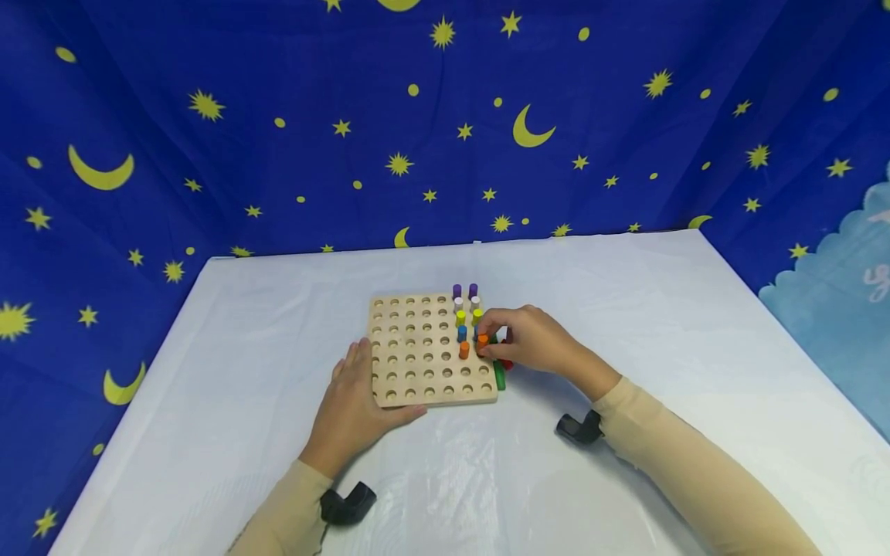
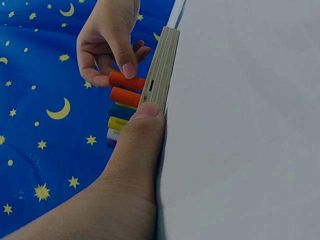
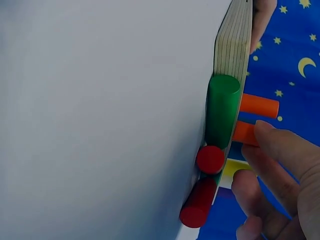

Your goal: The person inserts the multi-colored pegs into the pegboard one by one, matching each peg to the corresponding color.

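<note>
A wooden pegboard (image 1: 419,350) with rows of round holes lies on the table. My left hand (image 1: 354,417) rests at its near left corner, fingers along the left edge and thumb pressing the front edge. With thumb and index finger, my right hand (image 1: 531,340) pinches an orange peg (image 2: 125,80), which stands in the rightmost column. A second orange peg (image 1: 463,350) stands just left of it. Behind them, pairs of blue (image 1: 462,333), yellow (image 1: 460,317), white (image 1: 458,305) and purple pegs (image 1: 456,291) fill the two right columns. One blue peg is partly hidden by the right fingers.
Loose green (image 3: 223,110) and red pegs (image 3: 196,205) lie against the board's right side, partly under the right hand in the head view. A white cloth covers the table (image 1: 278,309). Behind it hangs a blue curtain (image 1: 313,77) with stars and moons.
</note>
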Available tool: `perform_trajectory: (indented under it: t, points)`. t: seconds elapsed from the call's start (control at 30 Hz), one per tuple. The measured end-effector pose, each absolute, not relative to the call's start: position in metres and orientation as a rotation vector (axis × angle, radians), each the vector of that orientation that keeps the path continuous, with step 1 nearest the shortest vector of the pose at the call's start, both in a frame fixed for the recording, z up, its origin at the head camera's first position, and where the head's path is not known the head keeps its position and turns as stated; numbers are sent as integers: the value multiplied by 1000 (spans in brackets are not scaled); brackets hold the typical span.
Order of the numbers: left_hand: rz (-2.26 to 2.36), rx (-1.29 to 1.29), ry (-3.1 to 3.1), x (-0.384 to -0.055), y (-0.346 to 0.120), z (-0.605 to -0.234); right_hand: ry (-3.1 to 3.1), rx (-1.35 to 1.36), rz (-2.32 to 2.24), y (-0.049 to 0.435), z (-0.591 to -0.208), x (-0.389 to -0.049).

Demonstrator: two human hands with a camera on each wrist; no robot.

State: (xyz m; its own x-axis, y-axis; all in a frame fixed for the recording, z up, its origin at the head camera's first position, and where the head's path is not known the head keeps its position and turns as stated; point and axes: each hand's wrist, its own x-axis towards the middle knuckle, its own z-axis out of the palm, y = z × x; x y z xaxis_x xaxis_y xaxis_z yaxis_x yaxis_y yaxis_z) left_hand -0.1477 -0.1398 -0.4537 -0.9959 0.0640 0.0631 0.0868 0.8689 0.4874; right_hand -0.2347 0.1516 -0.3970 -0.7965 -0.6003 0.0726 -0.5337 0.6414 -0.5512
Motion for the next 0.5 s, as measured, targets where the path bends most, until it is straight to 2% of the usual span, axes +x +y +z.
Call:
perform_trajectory:
  t: [0.5]
  points:
    - [-790, -118, -2993, -148, -140, -453, 2695, -990, -858, 152, -396, -237]
